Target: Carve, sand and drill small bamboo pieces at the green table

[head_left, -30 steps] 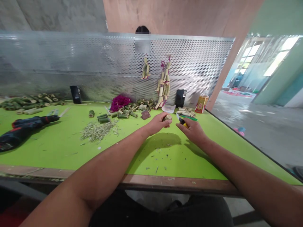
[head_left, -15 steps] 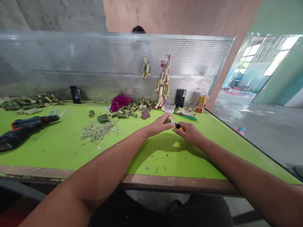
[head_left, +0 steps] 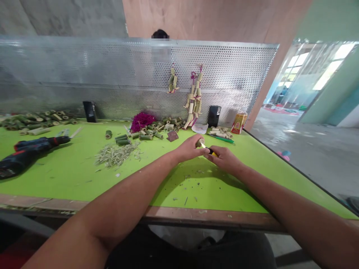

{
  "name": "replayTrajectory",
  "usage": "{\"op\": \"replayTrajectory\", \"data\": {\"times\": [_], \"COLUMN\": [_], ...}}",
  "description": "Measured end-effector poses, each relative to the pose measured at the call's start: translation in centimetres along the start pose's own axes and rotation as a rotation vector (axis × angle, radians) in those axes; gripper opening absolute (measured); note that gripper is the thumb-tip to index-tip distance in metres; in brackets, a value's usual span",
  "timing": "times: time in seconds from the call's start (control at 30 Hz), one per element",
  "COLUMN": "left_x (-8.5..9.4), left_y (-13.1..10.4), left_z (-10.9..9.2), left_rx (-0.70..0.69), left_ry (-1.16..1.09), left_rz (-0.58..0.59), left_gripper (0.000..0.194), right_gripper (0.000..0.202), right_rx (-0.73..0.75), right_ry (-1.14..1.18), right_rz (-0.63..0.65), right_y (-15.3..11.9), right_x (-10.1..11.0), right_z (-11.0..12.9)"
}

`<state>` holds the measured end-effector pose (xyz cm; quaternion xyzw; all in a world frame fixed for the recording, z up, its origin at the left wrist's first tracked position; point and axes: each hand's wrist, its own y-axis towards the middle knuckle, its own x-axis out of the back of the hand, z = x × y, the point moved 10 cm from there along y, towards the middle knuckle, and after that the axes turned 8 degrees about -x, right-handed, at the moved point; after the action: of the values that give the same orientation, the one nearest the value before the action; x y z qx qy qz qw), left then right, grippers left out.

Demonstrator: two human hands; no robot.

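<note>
My left hand (head_left: 189, 148) is closed around a short piece of bamboo (head_left: 200, 142), its cut end turned toward my right. In my right hand (head_left: 223, 157) is a utility knife (head_left: 212, 152) with a black and yellow handle. The knife's bright blade lies at the rim of the bamboo's cut end, close to my left thumb. Small dark and pale scraps (head_left: 198, 184) are scattered on the green tabletop (head_left: 224, 194) below my hands.
A cordless drill (head_left: 30, 151) lies at the left. Bamboo shavings (head_left: 114, 155), cut bamboo pieces (head_left: 122, 140) and purple string (head_left: 142, 121) spread across the table. Two phones (head_left: 214, 116) lean on the perforated metal screen (head_left: 112, 82), where bamboo figures (head_left: 193, 99) hang. Behind it is a person.
The knife blade has shifted slightly left and tilted at the bamboo's rim, and my right hand has moved a little with it. The person behind the screen has moved slightly left.
</note>
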<state>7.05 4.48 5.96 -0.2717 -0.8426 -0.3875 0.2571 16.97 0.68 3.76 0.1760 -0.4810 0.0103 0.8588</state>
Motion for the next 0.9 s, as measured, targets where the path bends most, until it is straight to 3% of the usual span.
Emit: {"op": "replayTrajectory", "data": {"times": [0.3,0.7,0.9], "left_x": [0.3,0.4,0.3], "left_y": [0.0,0.3,0.1], "left_z": [-0.9,-1.4,-1.0], "left_rx": [-0.024,-0.035,0.016], "left_ry": [0.043,0.091,0.008], "left_rz": [0.047,0.021,-0.005], "left_gripper": [0.040,0.038,0.041], "right_gripper": [0.041,0.044,0.046], "right_rx": [0.017,-0.006,-0.059], "right_ry": [-0.057,-0.113,-0.061], "right_rz": [-0.031,-0.078,-0.109], "right_y": [-0.4,-0.4,-0.3], "right_x": [0.2,0.8,1.3], "right_z": [0.5,0.6,0.1]}}
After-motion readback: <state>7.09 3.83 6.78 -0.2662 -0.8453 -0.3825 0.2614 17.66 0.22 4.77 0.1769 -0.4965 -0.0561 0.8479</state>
